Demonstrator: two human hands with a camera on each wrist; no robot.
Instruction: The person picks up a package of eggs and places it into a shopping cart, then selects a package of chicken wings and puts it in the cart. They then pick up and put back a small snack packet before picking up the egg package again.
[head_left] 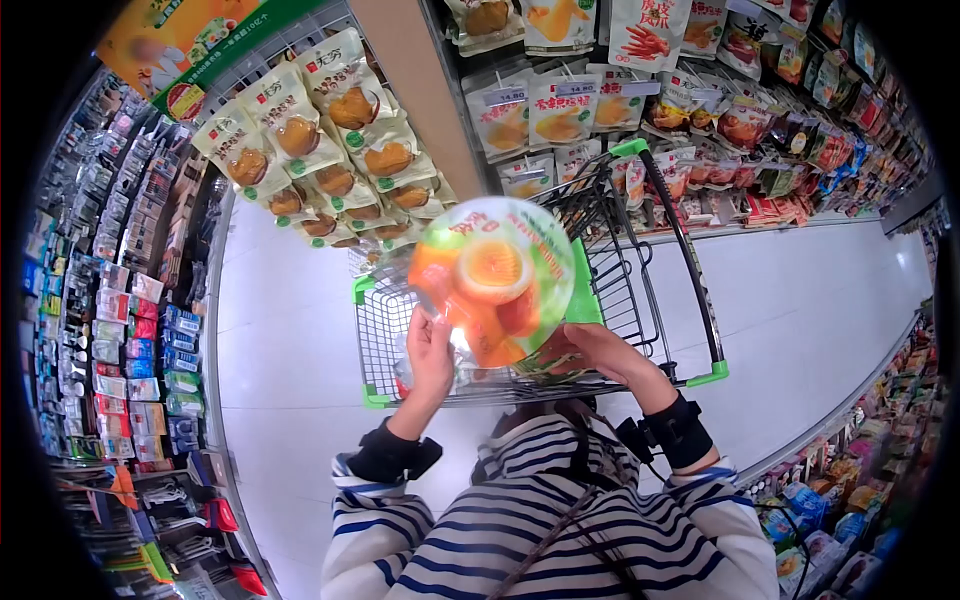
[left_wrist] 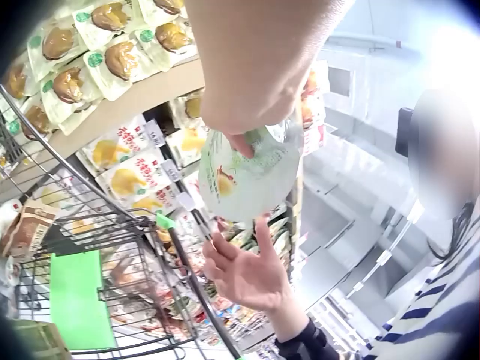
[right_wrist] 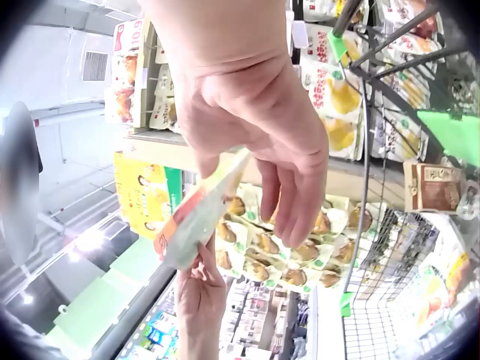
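A round, glossy package (head_left: 490,280) with orange pictures on a green and white ground is held up over the cart. My left hand (head_left: 430,355) pinches its lower left edge. In the left wrist view, the thumb of my left hand (left_wrist: 259,82) lies on the package's pale green back (left_wrist: 247,180). My right hand (head_left: 605,352) is at the lower right edge with fingers spread and relaxed; whether it touches is unclear. The right wrist view has the package (right_wrist: 199,221) nearly edge-on, between my left hand (right_wrist: 201,296) below and my right hand (right_wrist: 255,120) above.
Below the package stands a wire shopping cart (head_left: 385,330) with green corners and some goods inside. Bagged snacks (head_left: 300,135) hang at the upper left, and more packs (head_left: 565,105) hang on the shelf ahead. Packed shelves (head_left: 130,350) line the left; pale floor (head_left: 280,330) lies between.
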